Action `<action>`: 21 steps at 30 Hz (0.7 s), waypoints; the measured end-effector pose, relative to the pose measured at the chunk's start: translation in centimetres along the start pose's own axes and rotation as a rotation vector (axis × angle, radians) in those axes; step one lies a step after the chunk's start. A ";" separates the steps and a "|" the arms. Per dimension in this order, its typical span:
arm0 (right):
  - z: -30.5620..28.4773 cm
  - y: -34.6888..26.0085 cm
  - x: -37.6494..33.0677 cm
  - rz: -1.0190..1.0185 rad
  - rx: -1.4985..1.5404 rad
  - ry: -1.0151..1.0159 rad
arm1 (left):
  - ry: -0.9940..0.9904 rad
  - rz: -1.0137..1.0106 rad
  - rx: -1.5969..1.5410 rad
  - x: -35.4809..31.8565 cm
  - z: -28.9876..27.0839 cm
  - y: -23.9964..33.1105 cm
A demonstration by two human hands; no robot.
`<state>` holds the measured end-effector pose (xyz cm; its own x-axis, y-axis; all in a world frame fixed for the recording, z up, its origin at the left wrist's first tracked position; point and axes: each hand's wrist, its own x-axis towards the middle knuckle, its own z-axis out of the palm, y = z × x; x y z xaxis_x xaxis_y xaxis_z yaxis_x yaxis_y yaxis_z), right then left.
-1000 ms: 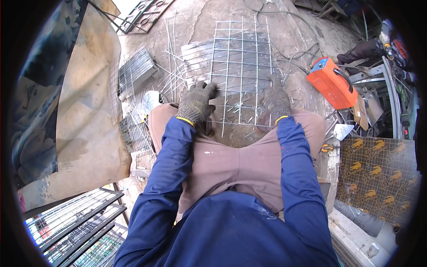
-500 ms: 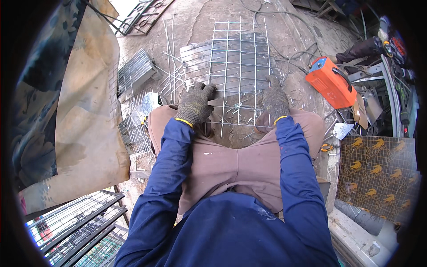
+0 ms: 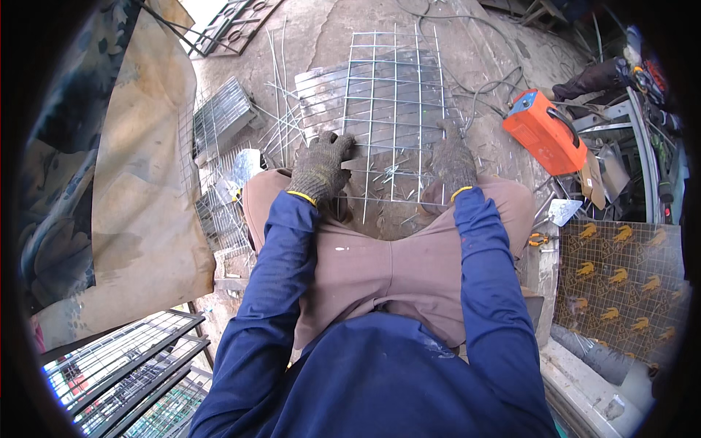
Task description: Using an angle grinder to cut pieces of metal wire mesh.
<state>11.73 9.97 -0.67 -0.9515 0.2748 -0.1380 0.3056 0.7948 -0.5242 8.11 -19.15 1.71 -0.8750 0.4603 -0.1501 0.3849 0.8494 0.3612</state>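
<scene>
A wire mesh panel [image 3: 395, 88] of crossed thin metal rods lies in front of me, between and beyond my knees. My left hand [image 3: 321, 168], in a dark grey knitted glove with a yellow cuff, is closed at the panel's near left edge. At its near right edge my right hand [image 3: 453, 162], gloved the same way, has its fingers curled round the rods, partly hidden. Under the mesh is a flat grey metal sheet [image 3: 320, 96]. Short cut wire pieces [image 3: 391, 174] are scattered on the ground near my feet.
An orange machine [image 3: 546, 135] with a black handle stands at right, cables behind it. Loose rods [image 3: 281, 109] and a metal box [image 3: 226, 117] lie at left, beside a hanging stained cloth [image 3: 150, 182]. Orange-handled pliers [image 3: 538, 239] rest near my right knee. Another person's leg [image 3: 591, 80] shows far right.
The mesh panel's far edge has shifted very slightly away from me. Both hands stay at its near sides, almost unmoved.
</scene>
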 end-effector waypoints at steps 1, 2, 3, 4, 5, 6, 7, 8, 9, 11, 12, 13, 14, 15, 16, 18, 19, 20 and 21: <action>-0.1 -0.1 0.0 0.020 -0.007 -0.016 | -0.001 0.000 0.000 0.0 0.0 0.0; 0.0 0.0 0.1 0.020 -0.006 -0.016 | 0.000 0.001 -0.013 -0.1 -0.1 0.1; 0.1 0.1 0.2 0.024 -0.029 -0.018 | 0.002 0.001 -0.025 -0.1 -0.1 0.1; 0.2 0.2 0.3 0.027 -0.052 -0.019 | 0.001 0.000 -0.026 -0.2 -0.2 0.1; 0.3 0.4 0.4 0.027 -0.052 -0.020 | 0.001 0.001 -0.024 -0.2 -0.2 0.2; 0.3 0.4 0.4 0.010 -0.079 -0.027 | 0.000 0.001 -0.023 -0.1 -0.2 0.2; 0.3 0.5 0.4 -0.007 -0.105 -0.035 | 0.000 -0.001 -0.024 -0.1 -0.1 0.1; 0.4 0.6 0.5 -0.008 -0.106 -0.036 | 0.003 0.003 -0.034 0.0 0.1 0.0; 0.6 0.7 0.7 0.024 -0.093 -0.028 | 0.006 0.007 -0.043 0.0 0.1 -0.1; 0.8 0.9 0.9 0.054 -0.079 -0.021 | 0.016 0.016 -0.025 -0.1 0.1 -0.2; 0.8 1.0 1.0 0.063 -0.067 -0.023 | 0.025 0.027 -0.008 -0.1 0.1 -0.1; 0.9 1.1 0.9 0.071 -0.055 -0.024 | 0.023 0.027 -0.008 -0.1 0.1 -0.1; 0.9 1.4 0.8 0.072 -0.055 -0.026 | 0.019 0.019 -0.009 -0.1 0.1 0.0; 1.0 1.6 0.7 -0.007 -0.074 -0.003 | 0.015 0.012 -0.008 0.0 0.0 0.0; 1.1 1.8 0.6 -0.085 -0.092 0.019 | 0.015 0.013 -0.006 -0.1 0.0 0.1; 1.2 1.8 1.0 -0.012 -0.054 0.011 | 0.012 0.001 -0.003 -0.2 -0.1 0.2; 1.3 1.8 1.1 0.060 -0.018 0.001 | 0.011 0.003 -0.001 -0.2 -0.1 0.2; 1.3 1.8 1.0 0.062 -0.015 0.002 | 0.004 0.003 0.003 -0.1 -0.1 0.2; 1.2 1.7 0.7 0.013 0.001 0.022 | -0.002 0.003 0.007 -0.1 0.0 0.1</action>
<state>11.54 10.87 -2.68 -0.9466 0.2967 -0.1262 0.3176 0.7908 -0.5232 8.25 -19.10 1.82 -0.8732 0.4633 -0.1512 0.3894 0.8498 0.3553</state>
